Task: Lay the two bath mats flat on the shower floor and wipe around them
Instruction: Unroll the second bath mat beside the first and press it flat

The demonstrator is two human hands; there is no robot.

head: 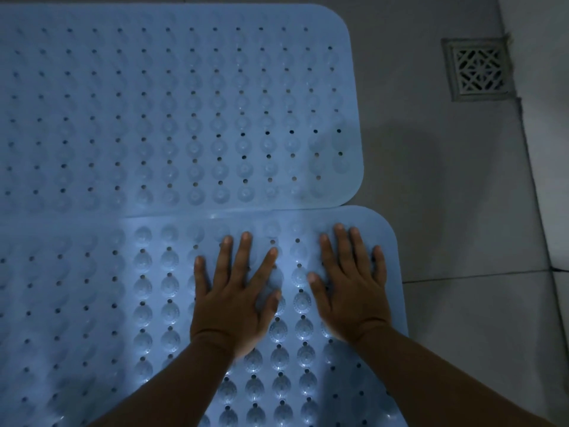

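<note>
The far bath mat (172, 106) is lying flat on the shower floor (446, 186), the near bath mat (92, 303) is overlapping its edge, and the left hand (237, 300) and right hand (351, 291) are pressing there, fingers (244, 251) splayed wide, gripping nothing.

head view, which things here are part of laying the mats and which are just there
Part of the job:
near mat, pressed flat by both palms
far mat
left hand
right hand
shower floor

Just there:
floor drain
wall base at right
</note>
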